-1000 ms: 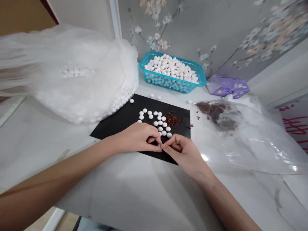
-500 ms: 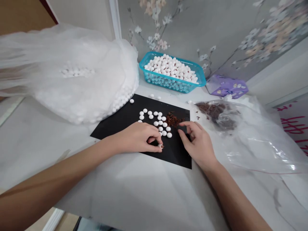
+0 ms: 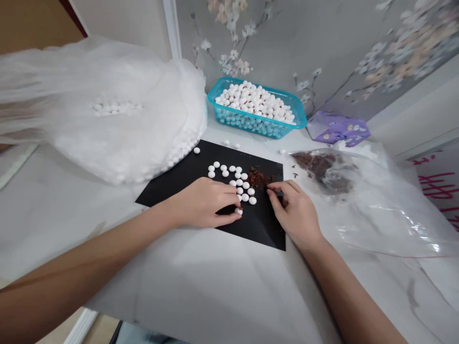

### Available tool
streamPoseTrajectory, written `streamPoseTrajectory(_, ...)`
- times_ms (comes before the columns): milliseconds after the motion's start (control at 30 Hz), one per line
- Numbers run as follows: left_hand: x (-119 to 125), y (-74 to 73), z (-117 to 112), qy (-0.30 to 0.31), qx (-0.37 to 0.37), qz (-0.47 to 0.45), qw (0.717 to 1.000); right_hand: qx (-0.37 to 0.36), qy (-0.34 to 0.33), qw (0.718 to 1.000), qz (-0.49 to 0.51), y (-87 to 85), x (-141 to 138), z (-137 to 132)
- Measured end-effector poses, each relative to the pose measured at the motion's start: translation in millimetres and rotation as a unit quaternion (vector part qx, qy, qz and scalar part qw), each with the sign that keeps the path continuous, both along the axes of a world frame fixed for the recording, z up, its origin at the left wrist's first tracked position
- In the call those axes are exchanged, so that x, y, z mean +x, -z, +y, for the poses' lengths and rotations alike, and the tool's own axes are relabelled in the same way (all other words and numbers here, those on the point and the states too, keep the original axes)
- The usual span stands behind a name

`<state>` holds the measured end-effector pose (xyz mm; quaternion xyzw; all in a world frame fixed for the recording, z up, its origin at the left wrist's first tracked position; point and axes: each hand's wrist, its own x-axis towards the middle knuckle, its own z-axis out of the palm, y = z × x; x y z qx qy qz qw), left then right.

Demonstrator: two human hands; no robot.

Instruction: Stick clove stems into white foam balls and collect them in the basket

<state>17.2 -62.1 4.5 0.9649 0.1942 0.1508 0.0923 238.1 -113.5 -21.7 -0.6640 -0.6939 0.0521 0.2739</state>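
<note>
While both hands are over a black sheet [image 3: 260, 231] that lies on a white bench [image 3: 201, 291], the left hand [image 3: 202, 203] curves above a loose group of small round white pieces [image 3: 233, 177]. Its thumb and fingers [image 3: 229, 219] come around one white piece [image 3: 238, 210] at the near end of this group, and the thumb tip is just beside it, but I cannot tell if they really pinch it. The right hand [image 3: 294, 212] is on the right edge of the sheet, with its fingers [image 3: 283, 188] bent and close together; their tips are near a small heap of brown crumbs [image 3: 257, 179], and I cannot tell if they hold anything. Behind the sheet, a big clear bag [image 3: 125, 119] full of white pieces lies on the bench, and a blue plastic basket [image 3: 251, 128] filled with more white pieces stands by the wall. To the right lies a clear plastic bag [image 3: 387, 217] with brown material [image 3: 317, 167] inside, and behind it is a purple packet [image 3: 337, 128]. Some single white pieces lie on the bench just behind the sheet, and the wall has a flower pattern [image 3: 394, 62].
</note>
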Motion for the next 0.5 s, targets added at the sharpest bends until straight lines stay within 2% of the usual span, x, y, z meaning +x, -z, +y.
streamPoseTrajectory(300,-0.7,-2.8,-0.3,-0.007,0.011,-0.003,1.000,0.007,-0.009,0.999,0.033,-0.2,0.7,-1.7)
streamPoseTrajectory(500,-4.6,-7.6,3.4,-0.026,-0.016,-0.001,1.000,0.019,-0.010,0.999,0.028,0.0,2.3,-0.9)
